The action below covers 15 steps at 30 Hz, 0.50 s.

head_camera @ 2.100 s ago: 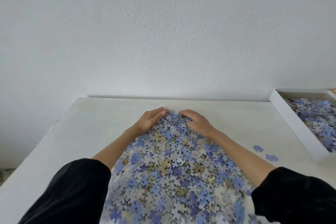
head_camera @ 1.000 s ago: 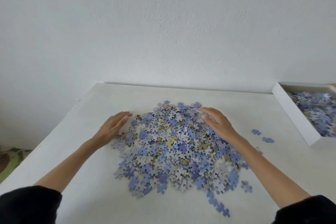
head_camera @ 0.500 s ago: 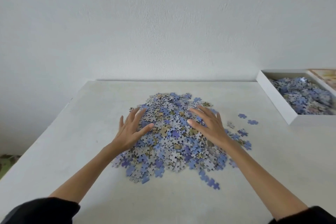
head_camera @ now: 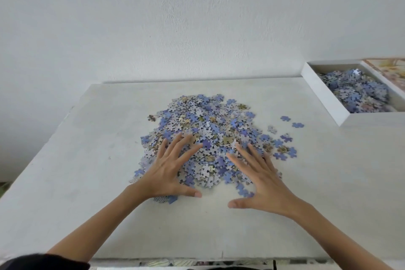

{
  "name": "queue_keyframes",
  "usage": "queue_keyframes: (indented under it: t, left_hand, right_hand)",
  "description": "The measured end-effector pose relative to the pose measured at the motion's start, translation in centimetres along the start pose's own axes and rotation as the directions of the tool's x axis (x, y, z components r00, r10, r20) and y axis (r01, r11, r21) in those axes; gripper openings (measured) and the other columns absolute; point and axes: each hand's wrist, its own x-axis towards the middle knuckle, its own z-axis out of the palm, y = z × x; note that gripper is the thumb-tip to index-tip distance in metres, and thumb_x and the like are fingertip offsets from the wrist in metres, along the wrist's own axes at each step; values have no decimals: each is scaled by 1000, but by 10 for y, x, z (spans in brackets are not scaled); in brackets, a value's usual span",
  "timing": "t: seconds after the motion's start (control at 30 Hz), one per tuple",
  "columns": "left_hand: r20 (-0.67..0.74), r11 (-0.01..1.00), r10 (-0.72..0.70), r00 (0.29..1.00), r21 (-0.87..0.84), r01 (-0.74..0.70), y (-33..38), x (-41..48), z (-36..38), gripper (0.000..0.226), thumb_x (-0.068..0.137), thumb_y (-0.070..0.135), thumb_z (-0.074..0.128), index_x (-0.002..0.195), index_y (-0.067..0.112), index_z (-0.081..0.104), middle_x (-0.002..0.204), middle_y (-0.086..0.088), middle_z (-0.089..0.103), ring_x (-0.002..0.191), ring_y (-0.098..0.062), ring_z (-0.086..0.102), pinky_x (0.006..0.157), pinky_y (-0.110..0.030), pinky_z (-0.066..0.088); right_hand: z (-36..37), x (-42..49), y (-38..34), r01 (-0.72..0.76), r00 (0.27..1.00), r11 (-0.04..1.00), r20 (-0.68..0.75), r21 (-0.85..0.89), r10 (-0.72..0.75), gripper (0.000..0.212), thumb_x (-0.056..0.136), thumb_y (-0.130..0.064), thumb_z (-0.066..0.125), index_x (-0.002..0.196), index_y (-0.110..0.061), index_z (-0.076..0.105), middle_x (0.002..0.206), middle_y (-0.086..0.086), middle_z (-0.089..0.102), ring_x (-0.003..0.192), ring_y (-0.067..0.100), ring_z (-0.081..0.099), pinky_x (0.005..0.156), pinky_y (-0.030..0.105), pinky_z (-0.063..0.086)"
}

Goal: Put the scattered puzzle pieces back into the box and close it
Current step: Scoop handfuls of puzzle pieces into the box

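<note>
Where the pile of puzzle pieces (head_camera: 210, 129) lay heaped at centre frame on the white table (head_camera: 87, 160), both hands rested on its near edge. Left hand (head_camera: 168, 171): fingers straight and splayed, palm down on the pieces, gripping nothing. Right hand (head_camera: 260, 180): likewise flat and splayed, holding nothing. Forearms entered from the lower corners. Box (head_camera: 322, 96): upper right, uncovered, partly filled with pieces.

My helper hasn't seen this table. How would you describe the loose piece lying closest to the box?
On the white table, find the open box at far right. Between it and the big pile lie two lone blue pieces; yours is the right-hand piece, nearest the box.
</note>
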Motion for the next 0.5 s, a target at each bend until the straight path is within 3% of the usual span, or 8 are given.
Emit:
queue_keyframes:
  t: [0.1,0.3,0.5]
  left_hand:
    - [11,1000,-9,1000,14,9,4,6,1,110,57,94,30,146,41,-5,156,5,-11,143,-17,-18,112,-53,-12]
    - [40,998,-55,998,32,54,5,20,0,121,52,88,46,145,37,-13,155,0,-20,139,-22,-28,107,-58,-20]
    - [144,996,-94,985,19,92,-6,30,-9,131,44,91,42,141,37,-27,151,1,-32,134,-20,-37,102,-59,-25]
  right_hand:
    - [5,5,-6,-48,999,995,-27,-84,46,106,54,-95,18,135,-45,-27,147,-8,-35,134,16,-34,108,44,-20]
    - [4,35,-10,-128,990,991,-61,-37,125,114,45,-97,15,134,-43,-30,145,-2,-39,133,26,-36,104,48,-22]
    - [-21,69,-5,-113,991,990,60,-81,118,131,39,-90,46,130,-44,-37,139,1,-47,129,32,-38,103,56,-17]
